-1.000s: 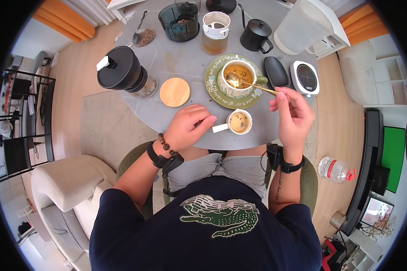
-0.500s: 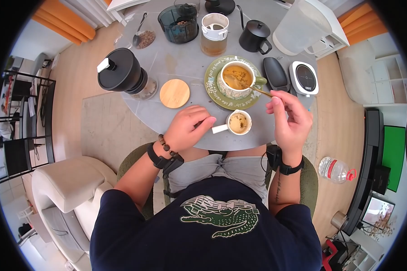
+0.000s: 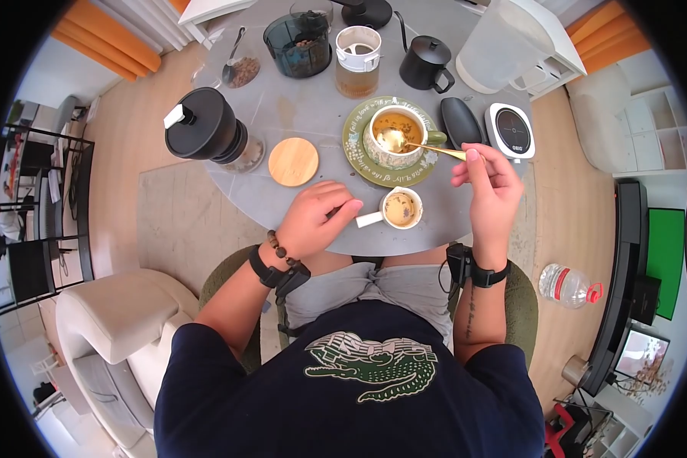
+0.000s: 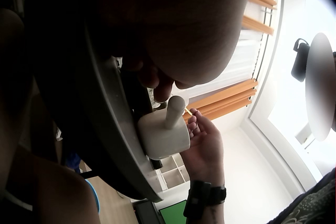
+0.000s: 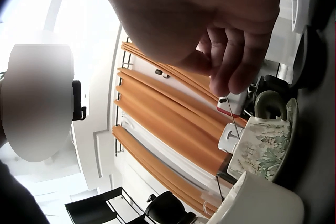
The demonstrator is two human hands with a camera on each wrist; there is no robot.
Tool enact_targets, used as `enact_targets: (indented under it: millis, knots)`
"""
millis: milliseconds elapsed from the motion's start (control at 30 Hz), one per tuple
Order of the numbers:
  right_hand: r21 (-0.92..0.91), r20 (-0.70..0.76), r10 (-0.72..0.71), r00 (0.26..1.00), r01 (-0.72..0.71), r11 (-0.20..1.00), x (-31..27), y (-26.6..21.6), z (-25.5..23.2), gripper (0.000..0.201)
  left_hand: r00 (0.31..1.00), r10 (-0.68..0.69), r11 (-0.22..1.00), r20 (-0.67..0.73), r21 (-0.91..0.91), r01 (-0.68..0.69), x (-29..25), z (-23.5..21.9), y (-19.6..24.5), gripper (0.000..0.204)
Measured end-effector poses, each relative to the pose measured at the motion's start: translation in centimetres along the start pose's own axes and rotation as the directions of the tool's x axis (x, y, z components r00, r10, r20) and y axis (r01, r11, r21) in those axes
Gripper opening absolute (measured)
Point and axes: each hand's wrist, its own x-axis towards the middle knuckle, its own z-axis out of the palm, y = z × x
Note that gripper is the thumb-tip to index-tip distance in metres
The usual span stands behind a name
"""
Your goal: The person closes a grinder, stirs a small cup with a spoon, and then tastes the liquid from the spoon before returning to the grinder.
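Note:
In the head view my right hand (image 3: pixel 495 191) pinches the handle of a gold spoon (image 3: pixel 444 152) between thumb and fingers. The spoon's bowl is in a patterned teacup (image 3: pixel 393 159) of amber tea with dark bits of leaf. A green saucer (image 3: pixel 354 156) with white lettering lies under the cup. My left hand (image 3: pixel 311 219) rests at the table's near edge, fingers loosely bent and holding nothing. Its thumb is close to the handle of a small white side-handled pitcher (image 3: pixel 394 215), which has light liquid and dark leaf bits inside. The left wrist view shows this pitcher (image 4: pixel 161 134) from the side.
Left of the saucer lie a round wooden lid (image 3: pixel 294 162) and a black grinder (image 3: pixel 206 126). Behind stand a dark clear container (image 3: pixel 298 57), a glass with a white strainer (image 3: pixel 357 65) and a black kettle (image 3: pixel 426 61). A black dish (image 3: pixel 461 122) and white scale (image 3: pixel 511 131) sit right.
The spoon has moved within the tea; its bowl dipped lower half a second ago and now shows bright near the surface. My right hand shifted slightly with it. The left hand stayed put.

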Motion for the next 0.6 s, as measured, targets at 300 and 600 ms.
enact_targets:
  millis: [300,600]
  knots:
    - [0.133,-0.012,0.137,0.991,-0.134,0.982,0.5,0.4,-0.5,0.024,1.000,-0.015,1.000,0.009,0.012,0.015,-0.1,0.1,-0.2,0.020]
    - [0.210,-0.041,0.125,0.991,-0.114,0.971,0.3,0.5,-2.0,0.024,0.999,-0.035,0.999,0.014,0.007,0.035,-0.1,0.2,-0.2,0.022]
